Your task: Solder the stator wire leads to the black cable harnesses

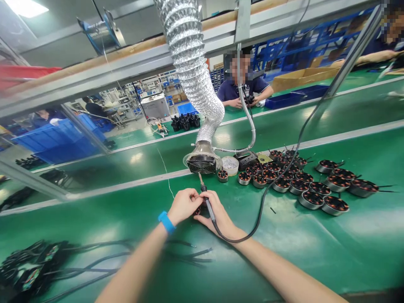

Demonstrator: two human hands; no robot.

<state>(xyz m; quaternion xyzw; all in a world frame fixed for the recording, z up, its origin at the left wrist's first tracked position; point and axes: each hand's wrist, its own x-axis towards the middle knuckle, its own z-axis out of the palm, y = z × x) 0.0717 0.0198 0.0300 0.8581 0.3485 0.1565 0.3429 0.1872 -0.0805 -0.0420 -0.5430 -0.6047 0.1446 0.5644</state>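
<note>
My right hand point(217, 214) is closed around a soldering iron point(206, 200), its tip pointing up toward the fume extractor fan point(202, 163). The iron's black cable point(268, 189) loops off to the right and upward. My left hand point(184, 205), with a blue wristband point(166, 221), pinches a small round motor stator point(197, 211) against the green bench top point(284, 252). Only a sliver of the stator shows between the two hands.
Several round stators point(303, 183) with copper windings lie in rows to the right. A silver flexible duct point(189, 63) hangs above the fan. Black wire bundles point(38, 265) lie at the lower left. A person point(243, 88) sits across the conveyor; blue bins point(59, 139) stand at left.
</note>
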